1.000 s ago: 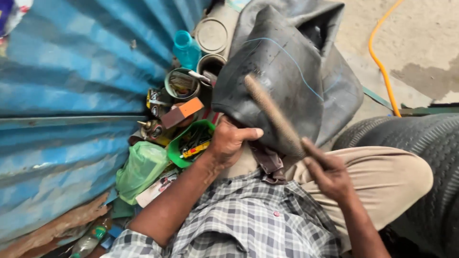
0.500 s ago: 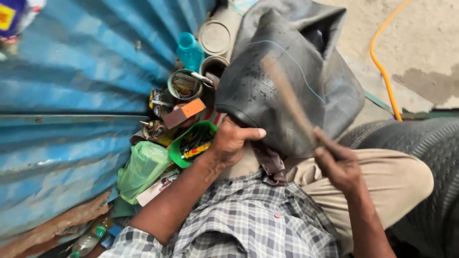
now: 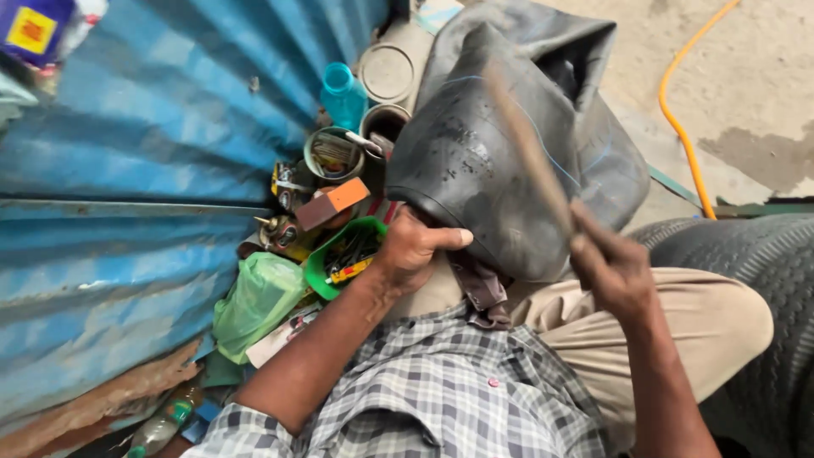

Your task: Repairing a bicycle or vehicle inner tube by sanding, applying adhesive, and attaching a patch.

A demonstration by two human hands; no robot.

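Observation:
A black rubber inner tube (image 3: pixel 492 170) is draped over my knee. My left hand (image 3: pixel 415 250) grips its lower edge and pins it down. My right hand (image 3: pixel 615 267) is shut on a thin brown stick-like tool (image 3: pixel 526 144), which is motion-blurred and lies across the face of the tube. The tool's far end points up toward the top of the tube. I wear a checked shirt and tan trousers.
A blue corrugated sheet (image 3: pixel 127 170) stands to the left. Beside it lie a green tray of small parts (image 3: pixel 339 259), a green plastic bag (image 3: pixel 254 297), tins (image 3: pixel 335 153), a turquoise bottle (image 3: pixel 343 93) and an orange block (image 3: pixel 335 202). A tyre (image 3: pixel 746 254) is at right, an orange hose (image 3: pixel 678 127) beyond.
My right hand has swung the tool upward and to the left across the tube, from a low slant to a steeper one. My left hand has kept its grip.

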